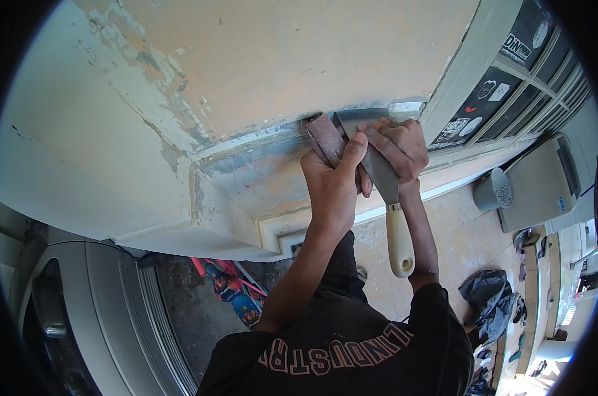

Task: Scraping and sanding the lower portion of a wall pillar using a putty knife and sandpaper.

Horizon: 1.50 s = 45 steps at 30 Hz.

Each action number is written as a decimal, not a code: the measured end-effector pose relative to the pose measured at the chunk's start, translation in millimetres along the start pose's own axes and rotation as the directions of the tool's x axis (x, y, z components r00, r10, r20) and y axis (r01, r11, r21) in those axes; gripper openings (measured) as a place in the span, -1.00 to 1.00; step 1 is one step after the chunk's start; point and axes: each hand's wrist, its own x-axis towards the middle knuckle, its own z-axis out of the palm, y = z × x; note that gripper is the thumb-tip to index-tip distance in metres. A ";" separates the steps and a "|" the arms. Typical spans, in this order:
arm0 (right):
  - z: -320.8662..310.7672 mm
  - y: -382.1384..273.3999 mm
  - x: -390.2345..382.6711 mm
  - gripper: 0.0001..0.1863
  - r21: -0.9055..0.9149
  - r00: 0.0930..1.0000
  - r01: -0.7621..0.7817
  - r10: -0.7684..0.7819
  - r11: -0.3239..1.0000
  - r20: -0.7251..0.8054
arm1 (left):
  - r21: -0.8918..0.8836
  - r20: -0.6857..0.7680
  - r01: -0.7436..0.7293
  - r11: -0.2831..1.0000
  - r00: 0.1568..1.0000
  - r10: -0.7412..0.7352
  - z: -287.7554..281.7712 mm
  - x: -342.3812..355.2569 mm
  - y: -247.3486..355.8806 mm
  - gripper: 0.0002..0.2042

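Note:
My left hand (332, 188) is closed around a rolled piece of reddish-brown sandpaper (326, 137), its thumb lying along the roll. Beside it, my right hand (401, 148) grips a putty knife by its wide grey blade (378, 165). The knife's cream handle (400, 241) points back toward me, with no hand on it. Both hands are close together at a wall ledge (252, 142) with scraped, patchy paint. The blade's wide end and the sandpaper are right by the ledge; whether they touch it I cannot tell. Some left fingertips are behind the blade.
A peach wall (299, 53) with flaking paint rises ahead. To the right are a paned window (490, 99), a grey bucket (490, 191) and a pale appliance (543, 185). A grey car (101, 317) stands lower left. A black plastic bag (489, 297) lies on the tiled floor.

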 end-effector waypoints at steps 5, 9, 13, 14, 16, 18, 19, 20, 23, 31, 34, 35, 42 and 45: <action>-8.8 3.5 0.1 -0.57 -0.021 0.990 0.026 -0.023 0.999 0.138 | 0.008 0.021 0.027 1.000 0.999 -0.027 -8.5 -1.0 -2.2 -0.73; -7.4 -2.1 11.7 -0.59 -0.028 0.996 -0.009 0.012 1.000 0.085 | -0.052 0.041 0.012 0.999 0.999 -0.010 -2.0 2.5 -0.2 -0.72; -10.7 -8.0 1.8 -0.58 -0.016 0.997 -0.049 0.050 0.999 0.066 | 0.022 0.029 0.026 0.999 0.999 -0.026 -5.8 -1.0 -0.9 -0.71; -18.2 -12.9 3.2 -0.59 -0.020 0.983 -0.101 0.103 0.995 0.150 | 0.056 0.043 0.033 0.998 0.998 -0.035 -10.5 -3.8 -3.7 -0.71; -28.4 -20.8 0.7 -0.60 -0.037 0.964 -0.145 0.150 0.989 0.219 | 0.092 0.074 0.030 0.995 0.997 -0.037 -12.4 -8.2 -3.9 -0.72; -38.0 -28.3 -17.1 -0.68 -0.061 0.933 -0.340 0.345 0.938 0.102 | 0.183 0.081 0.089 0.979 0.991 -0.105 -10.0 -16.1 -10.3 -0.72; -39.6 -34.6 -23.0 -0.68 -0.064 0.934 -0.338 0.343 0.939 0.102 | 0.180 0.084 0.089 0.980 0.991 -0.105 -10.5 -17.9 -12.7 -0.72; -40.0 -41.2 -28.1 -0.70 0.214 0.756 -0.625 0.651 0.750 -0.074 | 0.189 0.076 0.103 0.976 0.990 -0.119 -11.6 -18.7 -15.9 -0.72; -73.5 -55.1 -44.5 -0.54 0.756 0.378 -0.653 0.849 -0.038 0.369 | 0.192 0.113 0.099 0.976 0.986 -0.122 -10.5 -21.5 -17.8 -0.72; -93.2 -128.2 -34.2 -0.24 0.185 0.248 -0.965 0.877 0.186 0.412 | 0.220 0.035 0.020 0.975 0.999 -0.028 -16.6 -22.1 -26.7 -0.73; -95.5 -125.9 -44.9 -0.45 0.081 0.356 -0.932 0.856 0.353 0.374 | 0.304 0.068 0.011 0.952 0.997 -0.034 -18.6 -27.8 -23.5 -0.77; -96.7 -122.4 -45.3 -0.52 0.001 0.421 -0.886 0.805 0.463 0.419 | 0.368 0.071 0.034 0.929 0.995 -0.064 -19.4 -29.5 -20.9 -0.80; -107.0 -89.3 6.4 -0.60 -0.184 0.431 -0.846 0.845 0.500 0.316 | 0.600 0.145 -0.609 0.518 0.720 0.679 -33.3 -49.2 15.1 -0.87; -103.8 -91.0 19.1 -0.61 -0.231 0.388 -0.851 0.861 0.471 0.329 | 0.563 0.199 -0.759 0.328 0.509 0.837 -58.9 -61.9 40.4 -0.92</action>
